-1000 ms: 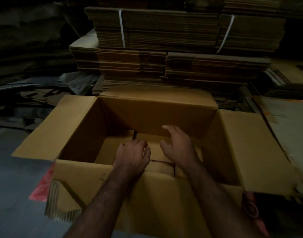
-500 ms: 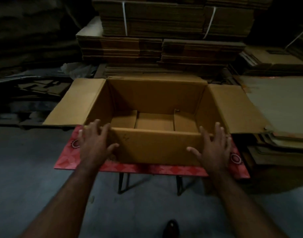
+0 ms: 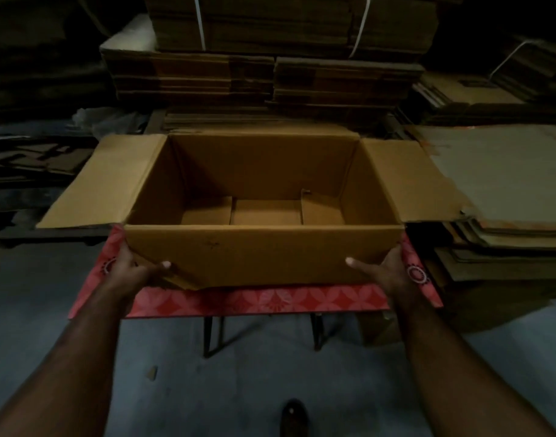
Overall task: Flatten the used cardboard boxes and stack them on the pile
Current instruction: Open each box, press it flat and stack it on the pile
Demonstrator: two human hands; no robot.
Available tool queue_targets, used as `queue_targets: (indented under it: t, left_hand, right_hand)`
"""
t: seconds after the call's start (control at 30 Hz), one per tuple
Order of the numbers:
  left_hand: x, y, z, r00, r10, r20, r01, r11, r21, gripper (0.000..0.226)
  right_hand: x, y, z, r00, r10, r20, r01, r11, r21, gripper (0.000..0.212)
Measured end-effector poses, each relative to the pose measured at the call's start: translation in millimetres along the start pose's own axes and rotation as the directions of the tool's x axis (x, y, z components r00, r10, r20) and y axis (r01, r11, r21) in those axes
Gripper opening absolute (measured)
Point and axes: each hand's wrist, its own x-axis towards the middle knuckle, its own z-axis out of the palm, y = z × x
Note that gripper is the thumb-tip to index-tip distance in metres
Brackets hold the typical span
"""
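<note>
Left hand is gripping the near lower left corner of the cardboard box, thumb lying across the front wall, the other fingers tucked round the corner out of sight. Right hand is gripping the near lower right corner the same way, thumb pointing inward on the front wall, fingers hidden behind the box side. Both forearms are reaching forward from the bottom edge of the view, spread well apart.

The box is sitting between the two hands, open at the top, still in its full shape. Its near bottom edge by the left hand is looking slightly lifted or creased; cannot tell which. Side flaps are lying outward beyond each hand, left flap and right flap. Inside, the bottom flaps are showing with gaps between them.

Under the hands and the box a red patterned tabletop is showing, its dark metal legs standing on the grey floor below the wrists.

Beyond the box, ahead of both hands, tall strapped stacks of flat cardboard are rising. Out past the right hand, a lower pile of flattened sheets is lying, its top sheet touching the right flap. A dark shoe tip is showing between the forearms.
</note>
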Motion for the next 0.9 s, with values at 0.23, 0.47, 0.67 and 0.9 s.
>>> queue_targets:
  t: [0.23,0.47,0.67,0.9]
  left_hand:
    - [-20,74,-7,0.907,0.352,-0.231,-0.358,0.934,0.018,0.066]
    - [-18,102,-1,0.884,0.429,-0.187,-0.358,0.878,0.318,0.065]
    - [20,155,12,0.925,0.355,-0.136,-0.203,0.763,0.614,0.07]
    - [44,161,49,0.954,0.264,-0.143,0.01,0.448,0.894,0.062]
  right_hand:
    - [-13,-84,-23,0.946,-0.229,-0.231,0.231,0.973,-0.017,0.115]
    - [-22,-135,-24,0.942,-0.325,-0.082,0.254,0.852,-0.458,0.116]
    - [31,-176,-38,0.972,-0.215,-0.089,0.094,0.712,-0.696,0.112]
    - [78,-172,-28,0.981,-0.179,-0.079,0.037,0.566,-0.824,0.112]
